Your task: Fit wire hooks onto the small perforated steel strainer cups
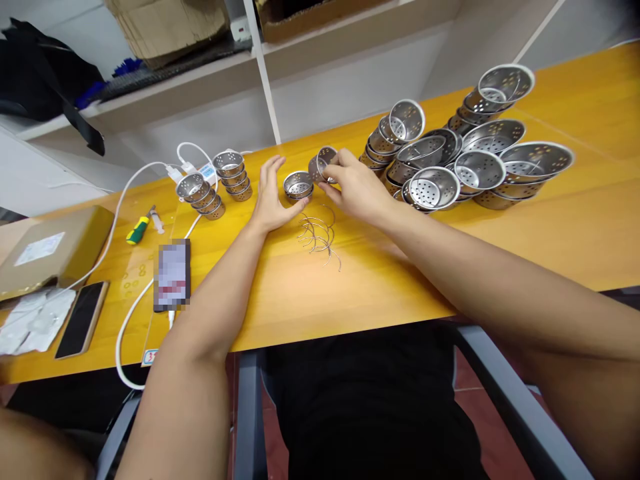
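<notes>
Between my hands a small perforated metal cup (299, 185) stands upright on the table, seemingly with another beneath it. My left hand (271, 197) is open beside it, thumb and fingers spread around its left side. Tilted in the air just above and to the right is a second perforated metal cup (320, 163), pinched at its rim by my right hand (354, 185). Several thin curved wire handles (318, 233) lie in a loose row on the table in front of the standing cup.
Perforated cups (432, 188) are stacked in several leaning piles at right; two smaller stacks (233, 175) stand at left. A phone (173, 275), white cable (123, 327), green-yellow screwdriver (139, 229), second phone (83, 320) and cardboard box (55, 250) occupy the left side. Shelving (315, 100) runs behind the table.
</notes>
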### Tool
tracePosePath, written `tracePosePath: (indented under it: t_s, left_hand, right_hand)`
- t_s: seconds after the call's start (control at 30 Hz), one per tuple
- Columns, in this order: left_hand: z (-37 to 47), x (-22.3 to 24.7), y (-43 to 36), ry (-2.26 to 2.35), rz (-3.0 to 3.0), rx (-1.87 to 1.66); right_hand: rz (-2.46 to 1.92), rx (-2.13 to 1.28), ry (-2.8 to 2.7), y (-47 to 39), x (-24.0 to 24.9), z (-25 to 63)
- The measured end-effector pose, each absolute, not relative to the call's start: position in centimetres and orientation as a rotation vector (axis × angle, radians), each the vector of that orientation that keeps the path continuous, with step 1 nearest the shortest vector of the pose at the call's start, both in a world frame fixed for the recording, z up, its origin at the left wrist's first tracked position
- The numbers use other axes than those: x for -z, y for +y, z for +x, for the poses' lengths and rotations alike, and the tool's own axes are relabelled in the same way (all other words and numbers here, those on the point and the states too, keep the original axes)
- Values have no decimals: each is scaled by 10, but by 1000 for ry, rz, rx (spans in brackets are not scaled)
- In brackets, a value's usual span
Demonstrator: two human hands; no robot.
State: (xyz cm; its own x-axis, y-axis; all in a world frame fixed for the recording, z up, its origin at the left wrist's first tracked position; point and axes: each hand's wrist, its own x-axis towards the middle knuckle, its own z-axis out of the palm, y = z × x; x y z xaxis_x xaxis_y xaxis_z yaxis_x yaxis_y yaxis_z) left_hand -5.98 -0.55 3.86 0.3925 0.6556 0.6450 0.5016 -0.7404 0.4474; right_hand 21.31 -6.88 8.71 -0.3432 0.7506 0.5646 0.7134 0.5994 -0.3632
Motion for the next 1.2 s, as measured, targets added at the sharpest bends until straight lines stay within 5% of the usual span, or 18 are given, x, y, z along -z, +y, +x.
tracePosePath:
  t_s: [1.2]
  left_hand:
    - [-31,-73,-39,952,2481,-1132]
  right_hand:
    - [-756,-780,-1690,-78,-82,210]
